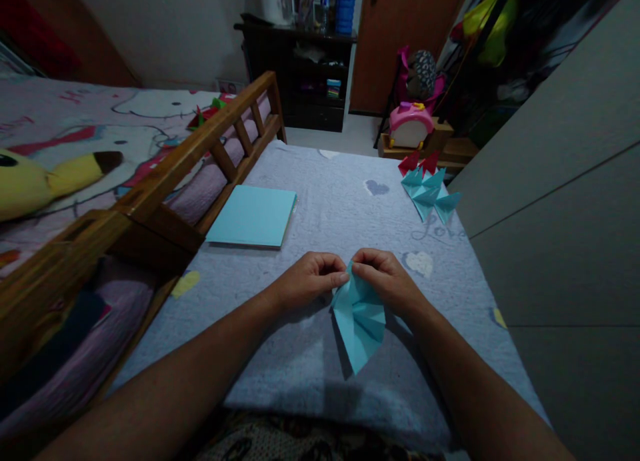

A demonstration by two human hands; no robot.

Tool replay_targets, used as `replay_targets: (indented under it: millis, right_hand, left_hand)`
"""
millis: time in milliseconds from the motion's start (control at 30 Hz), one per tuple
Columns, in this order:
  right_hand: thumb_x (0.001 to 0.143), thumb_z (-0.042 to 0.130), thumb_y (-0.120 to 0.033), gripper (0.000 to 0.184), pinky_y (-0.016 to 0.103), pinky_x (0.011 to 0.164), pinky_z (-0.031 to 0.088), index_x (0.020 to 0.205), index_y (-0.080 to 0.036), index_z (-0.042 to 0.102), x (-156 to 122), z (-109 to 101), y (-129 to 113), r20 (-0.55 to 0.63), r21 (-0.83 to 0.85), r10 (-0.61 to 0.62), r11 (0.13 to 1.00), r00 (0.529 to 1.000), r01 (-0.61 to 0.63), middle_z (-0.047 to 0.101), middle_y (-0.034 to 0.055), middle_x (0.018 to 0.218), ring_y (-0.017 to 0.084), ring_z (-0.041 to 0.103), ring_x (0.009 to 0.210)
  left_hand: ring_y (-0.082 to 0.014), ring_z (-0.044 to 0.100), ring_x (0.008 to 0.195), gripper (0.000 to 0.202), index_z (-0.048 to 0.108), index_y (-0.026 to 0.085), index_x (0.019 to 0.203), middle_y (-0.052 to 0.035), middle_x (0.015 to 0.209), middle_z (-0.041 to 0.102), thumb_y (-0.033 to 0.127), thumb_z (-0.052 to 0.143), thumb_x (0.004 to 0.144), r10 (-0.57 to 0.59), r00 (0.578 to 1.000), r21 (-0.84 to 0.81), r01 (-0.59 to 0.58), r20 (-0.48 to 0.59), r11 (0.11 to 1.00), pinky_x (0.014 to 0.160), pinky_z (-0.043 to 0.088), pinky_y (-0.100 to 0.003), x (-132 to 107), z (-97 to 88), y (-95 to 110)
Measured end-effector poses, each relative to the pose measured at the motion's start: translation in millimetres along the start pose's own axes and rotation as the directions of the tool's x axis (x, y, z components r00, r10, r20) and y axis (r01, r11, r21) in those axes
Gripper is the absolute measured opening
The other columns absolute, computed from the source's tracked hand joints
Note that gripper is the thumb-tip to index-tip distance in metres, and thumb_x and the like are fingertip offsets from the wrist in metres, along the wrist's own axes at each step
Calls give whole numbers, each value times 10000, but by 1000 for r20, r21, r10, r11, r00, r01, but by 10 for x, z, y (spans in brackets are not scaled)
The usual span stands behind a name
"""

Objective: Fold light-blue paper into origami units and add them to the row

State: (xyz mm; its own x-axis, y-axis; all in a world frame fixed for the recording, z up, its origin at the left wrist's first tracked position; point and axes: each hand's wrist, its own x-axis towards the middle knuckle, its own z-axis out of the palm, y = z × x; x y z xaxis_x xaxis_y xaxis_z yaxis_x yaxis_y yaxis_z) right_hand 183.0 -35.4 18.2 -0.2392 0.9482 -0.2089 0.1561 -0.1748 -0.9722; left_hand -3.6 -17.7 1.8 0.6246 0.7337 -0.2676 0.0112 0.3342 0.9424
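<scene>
A folded light-blue paper piece point(359, 321) lies on the grey bedsheet point(320, 201), its pointed tip toward me. My left hand point(306, 281) and my right hand point(385, 278) both pinch its upper edge, fingertips nearly touching each other. A stack of light-blue square paper point(253, 216) rests farther back on the left. Several finished folded pieces, blue point(429, 193) with red ones point(419, 161) behind, sit at the back right.
A wooden bed rail point(200, 148) runs along the left, with a patterned bedspread and a yellow plush toy point(45, 178) beyond. A grey wardrobe panel point(560, 201) borders the right. A dark shelf point(305, 74), a door and a pink toy point(411, 124) stand at the back.
</scene>
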Motion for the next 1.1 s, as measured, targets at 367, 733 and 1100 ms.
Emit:
replay_targets:
  millis: [367, 733, 1100]
  right_hand:
    - [711, 653, -364, 197, 228, 516, 325, 702, -190, 561, -1, -3, 9, 63, 33, -1, 999, 998, -1, 496, -37, 625, 100, 427, 564]
    - [725, 632, -374, 210, 223, 487, 286, 657, -187, 568, 4, 3, 13, 51, -41, 6, 999, 999, -4, 468, -46, 579, 89, 393, 535]
    - [774, 586, -412, 290, 232, 457, 258, 609, -174, 592, -1, 0, 13, 20, -78, 9, 997, 1000, -7, 431, -48, 540, 83, 357, 493]
  left_hand:
    - [-63, 384, 495, 313, 609, 156, 748, 45, 583, 476, 436, 747, 735, -19, 1000, -35, 19, 8, 999, 480, 267, -218, -7, 7, 50]
    - [-86, 418, 543, 268, 618, 159, 762, 25, 614, 501, 412, 704, 787, -2, 998, 57, -2, 64, 998, 523, 300, -235, -20, -22, 18]
    - [-84, 413, 547, 260, 591, 159, 762, 27, 633, 490, 397, 677, 825, 25, 997, 94, -33, 80, 995, 533, 302, -239, -22, -16, 17]
